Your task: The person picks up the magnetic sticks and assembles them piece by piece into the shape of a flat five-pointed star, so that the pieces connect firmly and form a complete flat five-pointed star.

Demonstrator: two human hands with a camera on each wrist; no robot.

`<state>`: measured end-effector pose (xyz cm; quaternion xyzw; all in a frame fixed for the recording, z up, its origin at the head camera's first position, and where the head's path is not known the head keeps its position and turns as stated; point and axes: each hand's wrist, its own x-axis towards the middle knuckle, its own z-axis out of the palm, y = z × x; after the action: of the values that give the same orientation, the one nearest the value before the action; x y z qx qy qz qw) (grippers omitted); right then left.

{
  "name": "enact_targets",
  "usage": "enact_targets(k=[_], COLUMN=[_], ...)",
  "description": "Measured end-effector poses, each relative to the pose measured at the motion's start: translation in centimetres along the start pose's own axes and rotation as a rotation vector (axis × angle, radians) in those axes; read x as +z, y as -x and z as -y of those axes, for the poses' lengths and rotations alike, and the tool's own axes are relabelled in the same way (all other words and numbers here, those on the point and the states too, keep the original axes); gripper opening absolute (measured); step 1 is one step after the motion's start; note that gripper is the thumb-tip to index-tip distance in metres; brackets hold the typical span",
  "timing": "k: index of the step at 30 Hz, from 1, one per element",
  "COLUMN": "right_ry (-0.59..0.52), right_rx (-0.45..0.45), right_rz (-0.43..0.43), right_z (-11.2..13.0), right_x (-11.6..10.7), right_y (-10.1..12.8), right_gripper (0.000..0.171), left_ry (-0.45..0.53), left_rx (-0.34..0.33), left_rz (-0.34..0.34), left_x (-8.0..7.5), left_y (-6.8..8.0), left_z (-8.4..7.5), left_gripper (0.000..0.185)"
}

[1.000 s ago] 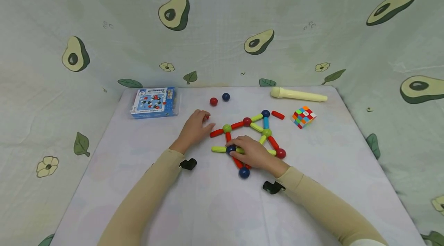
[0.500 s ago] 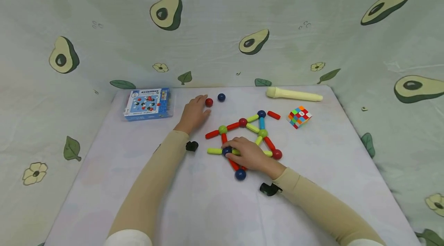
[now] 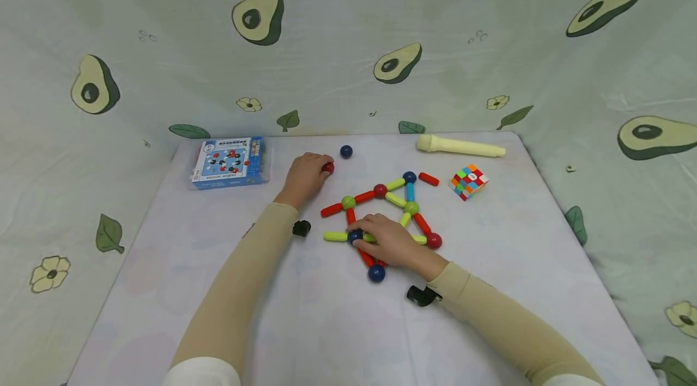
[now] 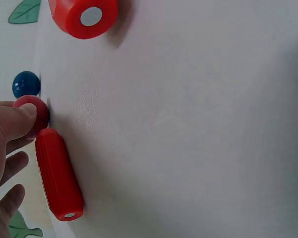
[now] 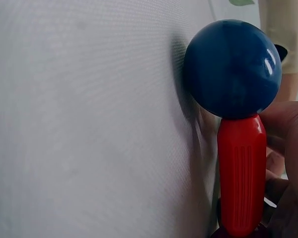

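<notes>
A pale table (image 3: pixel 327 337) stands in front of you, with avocado-print cloth (image 3: pixel 348 41) hung behind it and down both sides. Your left hand (image 3: pixel 302 177) reaches to about 11 o'clock of the stick-and-ball figure (image 3: pixel 389 210), and its fingertips pinch a loose red ball (image 3: pixel 328 167); the left wrist view shows a fingertip pressed on that ball, with a red stick (image 4: pixel 58 181) in your curled fingers just beside it. A loose blue ball (image 3: pixel 345 151) lies just past the red one, at 1 o'clock of your left hand. Your right hand (image 3: pixel 389 242) rests on the near side of the figure, its fingers curled over the sticks beside a dark blue ball (image 3: pixel 355 236). From under that hand a red stick runs toward 6 o'clock to another blue ball (image 3: pixel 376 273). At 10 o'clock lies a blue box (image 3: pixel 229 162), at 1 o'clock a cream cylinder (image 3: pixel 460 146), and at 2 o'clock a colour cube (image 3: pixel 469 182).
</notes>
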<state>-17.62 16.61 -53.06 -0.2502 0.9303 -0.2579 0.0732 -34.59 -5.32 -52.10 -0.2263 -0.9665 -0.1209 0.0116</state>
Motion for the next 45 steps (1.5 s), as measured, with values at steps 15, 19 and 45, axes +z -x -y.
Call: enact_targets(k=[15,19,45], right_ry=[-0.019,-0.020,0.175], right_rx=[0.009,0.010,-0.021], right_rz=[-0.004,-0.009,0.097], right_z=[0.3,0.4,1.5], right_x=[-0.3,-0.4,-2.8], right_y=[0.1,0.1,-8.0], right_gripper=[0.034,0.033,0.032], left_ry=[0.115,0.244,0.566], left_rx=[0.077,0.009,-0.038], left_rz=[-0.075,-0.023,0.106], left_x=[-0.6,-0.8,0.5], left_y=[5.0,7.1,11.8], left_z=[-0.9,-0.6,1.8], left_gripper=[0.042,0.041,0.034])
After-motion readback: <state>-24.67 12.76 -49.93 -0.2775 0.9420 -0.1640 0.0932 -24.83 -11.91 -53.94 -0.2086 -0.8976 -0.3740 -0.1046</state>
